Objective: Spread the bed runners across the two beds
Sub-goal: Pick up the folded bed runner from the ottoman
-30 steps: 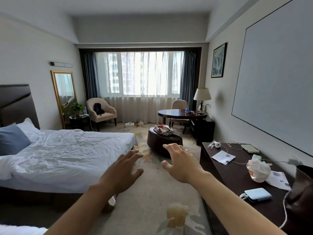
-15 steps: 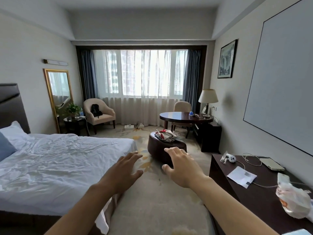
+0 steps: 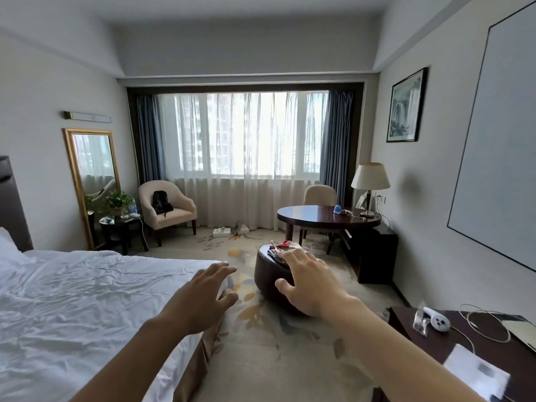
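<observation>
Fingers (image 3: 220, 266) of the left hand (image 3: 200, 300) are spread and straight, holding nothing, over the foot corner of the white bed (image 3: 87, 300). Those of the right hand (image 3: 309, 282) are likewise splayed and empty, in front of the dark round ottoman (image 3: 268, 281), where folded cloth (image 3: 280, 248), possibly the bed runners, lies. A counter (image 3: 464, 340) with cables stands at right.

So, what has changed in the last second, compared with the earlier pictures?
The person has walked forward along the bed toward the round ottoman, which now looks nearer; the blue pillow has left the view. The left hand and right hand stay stretched out, fingers spread, holding nothing. The folded cloth on the ottoman is untouched.
</observation>
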A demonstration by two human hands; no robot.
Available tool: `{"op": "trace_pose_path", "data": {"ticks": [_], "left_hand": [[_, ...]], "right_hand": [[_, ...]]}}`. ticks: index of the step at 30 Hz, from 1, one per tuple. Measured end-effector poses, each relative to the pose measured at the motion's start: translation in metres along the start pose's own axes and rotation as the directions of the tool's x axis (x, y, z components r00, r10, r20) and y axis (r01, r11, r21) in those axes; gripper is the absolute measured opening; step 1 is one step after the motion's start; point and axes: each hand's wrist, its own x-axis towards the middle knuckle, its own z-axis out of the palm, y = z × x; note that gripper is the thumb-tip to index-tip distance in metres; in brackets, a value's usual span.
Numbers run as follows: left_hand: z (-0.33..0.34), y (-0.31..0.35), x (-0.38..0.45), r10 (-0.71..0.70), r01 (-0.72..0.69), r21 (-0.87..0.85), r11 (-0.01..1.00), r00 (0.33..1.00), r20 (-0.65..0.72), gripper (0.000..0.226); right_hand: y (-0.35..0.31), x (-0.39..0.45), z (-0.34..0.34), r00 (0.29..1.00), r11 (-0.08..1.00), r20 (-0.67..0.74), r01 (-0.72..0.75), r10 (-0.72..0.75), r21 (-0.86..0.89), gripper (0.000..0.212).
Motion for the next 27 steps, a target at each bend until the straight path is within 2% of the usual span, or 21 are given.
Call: {"op": "trace_pose_path", "data": {"ticks": [9, 16, 27], "left_hand": [[0.030, -0.091, 0.192, 0.031, -0.034, -0.052, 0.998, 0.998, -0.051, 0.058], [0.053, -0.146, 0.328, 0.066, -0.068, -0.063, 0.996, 0.997, -0.038, 0.059], [0.138, -0.221, 0.550, 0.074, -0.074, -0.068, 0.995, 0.997, -0.014, 0.060]], "right_hand": [[0.068, 0.178, 0.059, 0.999, 1.000, -0.045, -0.027, 0.027, -0.003, 0.061], [0.111, 0.302, 0.096, 0.998, 0.999, -0.051, -0.045, 0.044, -0.018, 0.061], [0.232, 0.500, 0.188, 0.997, 0.997, -0.038, -0.072, 0.072, -0.011, 0.060]]}}
